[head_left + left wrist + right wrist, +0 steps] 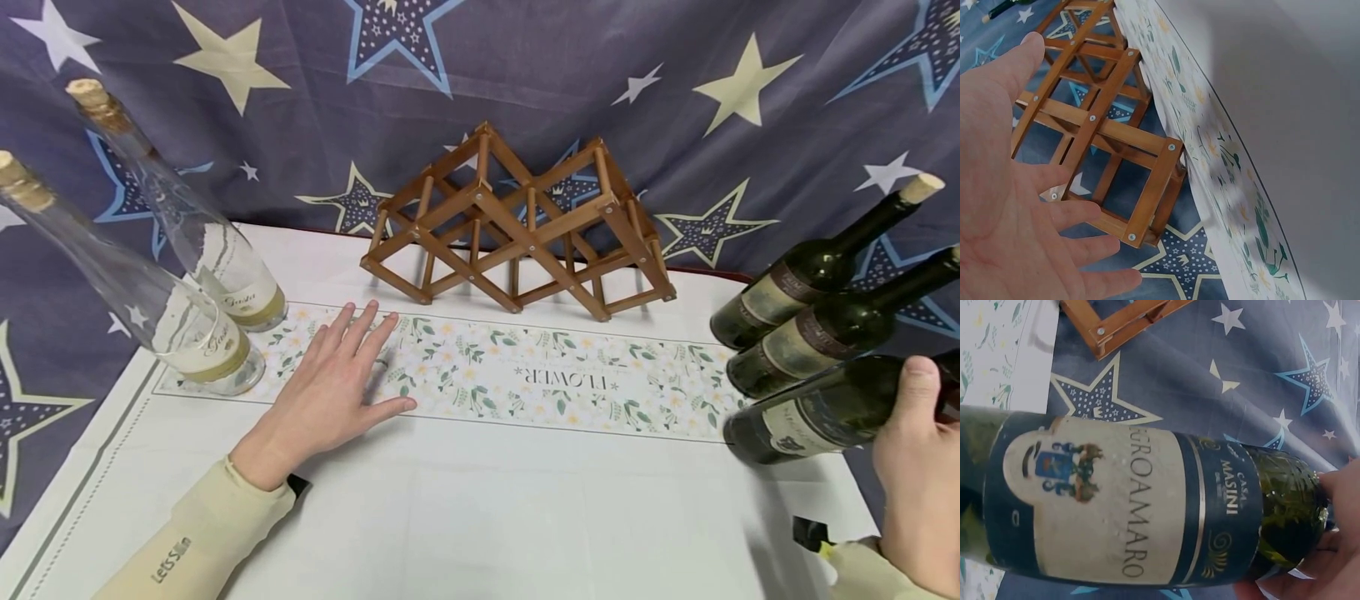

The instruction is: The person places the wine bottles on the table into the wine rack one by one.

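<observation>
Right hand (pixel 922 467) grips dark bottle (pixel 810 421) toward its neck; left hand (pixel 330 392), fingers spread, holds nothing, near wooden rack (pixel 532 247).

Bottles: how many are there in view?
5. Left: a front clear bottle and a rear clear bottle. Right: a rear green bottle, a middle green bottle, and a nearest green bottle held by the right hand.

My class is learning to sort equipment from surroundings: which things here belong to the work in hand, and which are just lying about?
Work in hand:
Casa Masini bottle, in the right hand
probably wooden rack, other dark bottles, clear bottles

Just surroundings:
floral strip
white tablecloth
starry backdrop
</observation>
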`<control>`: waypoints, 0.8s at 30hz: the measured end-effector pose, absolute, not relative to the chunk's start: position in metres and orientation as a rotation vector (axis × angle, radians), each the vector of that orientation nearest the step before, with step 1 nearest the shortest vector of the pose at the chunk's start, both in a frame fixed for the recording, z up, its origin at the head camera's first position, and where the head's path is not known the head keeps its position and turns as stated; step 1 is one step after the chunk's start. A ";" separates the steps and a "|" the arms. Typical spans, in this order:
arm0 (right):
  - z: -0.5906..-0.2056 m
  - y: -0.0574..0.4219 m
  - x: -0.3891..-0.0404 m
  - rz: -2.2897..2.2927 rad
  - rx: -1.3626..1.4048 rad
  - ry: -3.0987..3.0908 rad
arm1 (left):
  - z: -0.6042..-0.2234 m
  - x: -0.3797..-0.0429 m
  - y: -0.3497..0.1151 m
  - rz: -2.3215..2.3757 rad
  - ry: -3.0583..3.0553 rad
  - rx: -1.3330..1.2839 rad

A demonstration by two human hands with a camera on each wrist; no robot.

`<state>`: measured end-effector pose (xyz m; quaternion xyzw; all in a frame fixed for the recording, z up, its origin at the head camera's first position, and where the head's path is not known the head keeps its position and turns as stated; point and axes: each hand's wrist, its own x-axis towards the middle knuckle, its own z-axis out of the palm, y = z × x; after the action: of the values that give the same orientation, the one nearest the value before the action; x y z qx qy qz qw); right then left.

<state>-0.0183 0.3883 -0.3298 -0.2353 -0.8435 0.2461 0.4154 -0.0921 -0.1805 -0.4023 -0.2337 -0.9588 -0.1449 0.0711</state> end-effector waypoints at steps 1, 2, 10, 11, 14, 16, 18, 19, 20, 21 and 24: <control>-0.330 0.387 -0.018 0.622 -0.582 -2.118 | -0.402 -0.092 -0.180 -0.437 -2.884 -0.704; -0.330 0.385 -0.018 0.618 -0.571 -2.124 | -0.402 -0.092 -0.180 -0.438 -2.883 -0.705; -0.329 0.373 -0.019 0.696 -0.557 -2.132 | -0.401 -0.094 -0.177 -0.439 -2.862 -0.735; -0.329 0.371 -0.020 0.710 -0.559 -2.134 | -0.401 -0.094 -0.176 -0.436 -2.863 -0.738; -0.329 0.367 -0.020 0.739 -0.559 -2.132 | -0.400 -0.095 -0.175 -0.420 -2.866 -0.743; -0.330 0.364 -0.021 0.773 -0.558 -2.120 | -0.399 -0.095 -0.173 -0.412 -2.867 -0.745; -0.330 0.362 -0.023 0.799 -0.570 -2.104 | -0.398 -0.095 -0.172 -0.404 -2.867 -0.747; -0.331 0.361 -0.023 0.813 -0.574 -2.095 | -0.398 -0.095 -0.172 -0.405 -2.868 -0.748; -0.331 0.359 -0.024 0.829 -0.566 -2.084 | -0.397 -0.095 -0.171 -0.402 -2.868 -0.749; -0.331 0.358 -0.026 0.847 -0.549 -2.073 | -0.397 -0.095 -0.170 -0.400 -2.868 -0.751; -0.331 0.353 -0.029 0.881 -0.493 -2.052 | -0.395 -0.096 -0.169 -0.402 -2.870 -0.756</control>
<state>-0.0286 0.3534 -0.3311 -0.1960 -0.8167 0.3507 0.4144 -0.0958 -0.1686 -0.3952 -0.2517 -0.9557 -0.1338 0.0735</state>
